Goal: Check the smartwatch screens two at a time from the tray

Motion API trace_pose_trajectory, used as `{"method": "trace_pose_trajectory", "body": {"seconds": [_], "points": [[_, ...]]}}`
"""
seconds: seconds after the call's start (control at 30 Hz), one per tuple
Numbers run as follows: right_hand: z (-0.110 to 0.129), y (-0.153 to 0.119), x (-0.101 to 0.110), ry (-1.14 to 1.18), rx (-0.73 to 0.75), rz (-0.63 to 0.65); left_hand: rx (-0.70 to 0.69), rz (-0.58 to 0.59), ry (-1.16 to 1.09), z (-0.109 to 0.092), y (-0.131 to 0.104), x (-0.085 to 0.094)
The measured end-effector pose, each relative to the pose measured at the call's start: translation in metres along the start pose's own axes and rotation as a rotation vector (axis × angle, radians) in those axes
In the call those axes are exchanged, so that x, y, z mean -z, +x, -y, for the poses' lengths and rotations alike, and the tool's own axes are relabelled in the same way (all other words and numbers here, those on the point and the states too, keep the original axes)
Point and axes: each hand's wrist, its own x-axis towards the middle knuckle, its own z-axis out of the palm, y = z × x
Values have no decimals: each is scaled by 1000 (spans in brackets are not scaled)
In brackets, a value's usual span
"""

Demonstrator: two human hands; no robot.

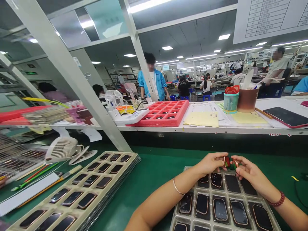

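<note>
My left hand (213, 163) pinches a small smartwatch body (226, 161) with a gold-coloured frame and a dark face showing red and green. Close beside it, my right hand (251, 171) grips a second gold-rimmed smartwatch body (235, 164), turned more edge-on. Both are held just above the far edge of a clear plastic tray (212, 202). Rounded dark smartwatch bodies, such as this one (220, 209), lie in its compartments. Two far compartments near my right hand show only dark lining. My fingers partly hide both held pieces.
A stack of beige trays (109, 183) with more watch bodies stands left on the green table (149, 183). Beyond are a white fan (63, 149), brushes and a white strip. The shelf ahead holds a red foam tray (184, 110), papers, cups (247, 101) and a phone (287, 116).
</note>
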Motion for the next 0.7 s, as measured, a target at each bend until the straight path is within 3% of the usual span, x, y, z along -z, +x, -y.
{"method": "trace_pose_trajectory", "body": {"seconds": [0.5,0.7], "points": [[6,-1,-1,-24,19,100,52,10,-29,3,1,-3],[6,-1,-2,-11,36,103,-81,-97,200,15,2,-7]]}}
